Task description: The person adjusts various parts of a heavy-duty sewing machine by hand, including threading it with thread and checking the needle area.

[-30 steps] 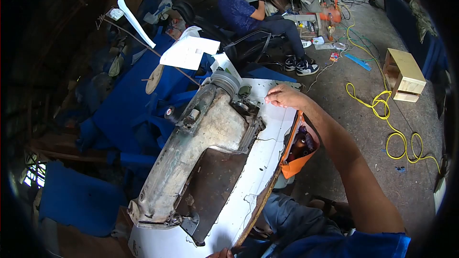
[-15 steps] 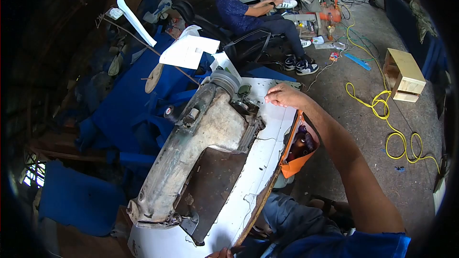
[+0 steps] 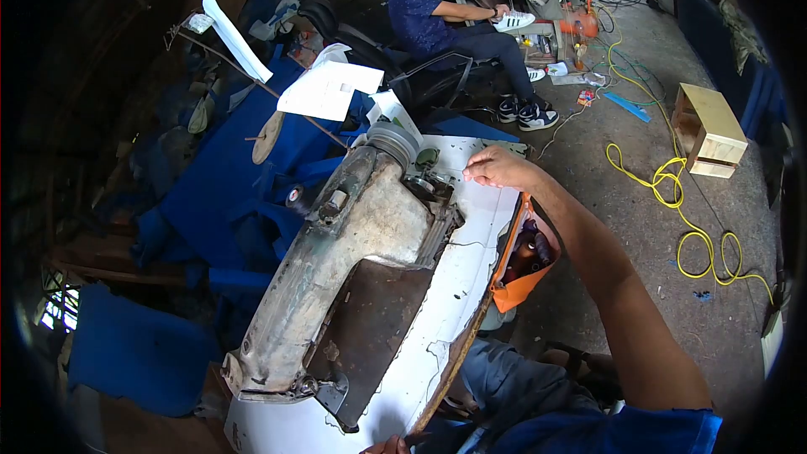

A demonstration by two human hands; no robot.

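One machine (image 3: 353,261), a sewing machine, lies tipped on its side across the middle of the white surface (image 3: 471,261). Its single handwheel (image 3: 393,141) points toward 1 o'clock and its foot end toward 7 o'clock. The casing is worn, grey-white with green patches and rust. The underside is turned up toward 4 o'clock and shows as a dark brown plate.

Two hands of the person show. The right hand (image 3: 498,168) is at 1 o'clock from the machine, just beside the handwheel end. Its fingers (image 3: 472,175) are drawn together at the tips, and anything held there is too small to make out. The left hand (image 3: 382,446) is only a sliver at 6 o'clock, so I cannot tell how its fingers stand.

One orange pouch (image 3: 514,294) hangs at the surface's edge at 3 o'clock and holds dark bottles. One co-worker (image 3: 424,21) sits at 12 o'clock. One wooden box (image 3: 713,128) stands on the floor at 2 o'clock, with one yellow cable (image 3: 672,185) looping near it. Blue cloth (image 3: 218,176) piles at 9 o'clock under one white paper (image 3: 329,88).
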